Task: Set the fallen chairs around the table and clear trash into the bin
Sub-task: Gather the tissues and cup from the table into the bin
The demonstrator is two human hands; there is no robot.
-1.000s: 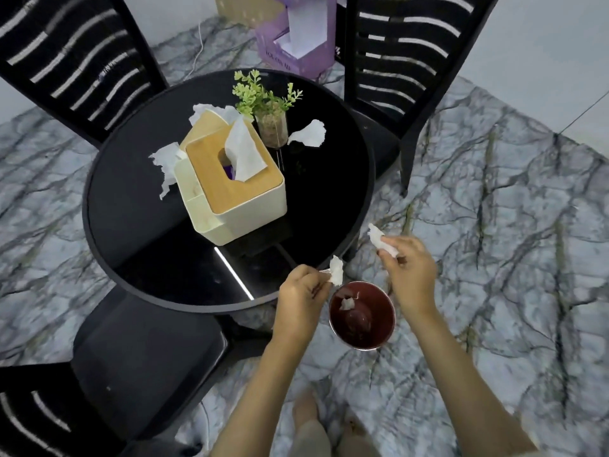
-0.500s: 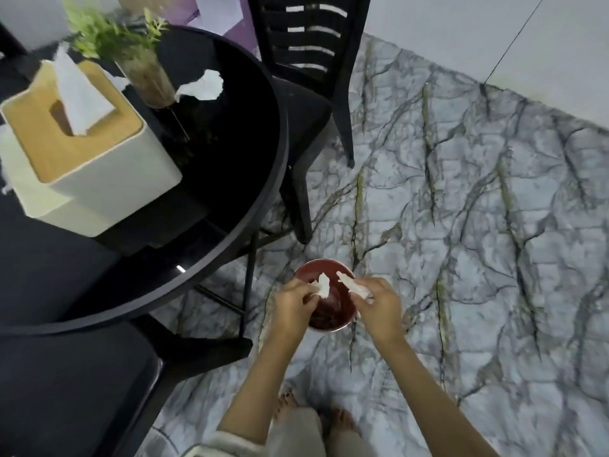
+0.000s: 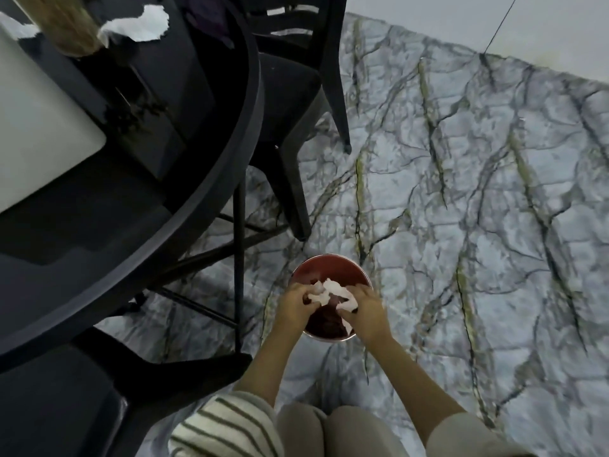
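A small round red bin (image 3: 329, 268) stands on the marble-patterned floor, just right of the black round table (image 3: 211, 179). My left hand (image 3: 295, 303) and my right hand (image 3: 365, 306) are both over the bin's mouth. Each pinches white torn tissue scraps (image 3: 331, 290) that hang inside the rim. Another torn tissue piece (image 3: 138, 26) lies on the tabletop at the top left. One black chair (image 3: 296, 77) stands upright behind the table, and a second black chair (image 3: 99, 390) is at the lower left.
A cream tissue box (image 3: 39, 127) and the base of a plant vase (image 3: 66, 28) sit on the table. Thin black table legs (image 3: 239, 258) run down beside the bin. My knees and a striped sleeve fill the bottom edge. Open marble-patterned floor (image 3: 461, 225) stretches to the right.
Both hands have come down from beside the table edge to the bin, and now hold the tissue scraps inside its mouth. My view has dropped lower and closer to the floor.
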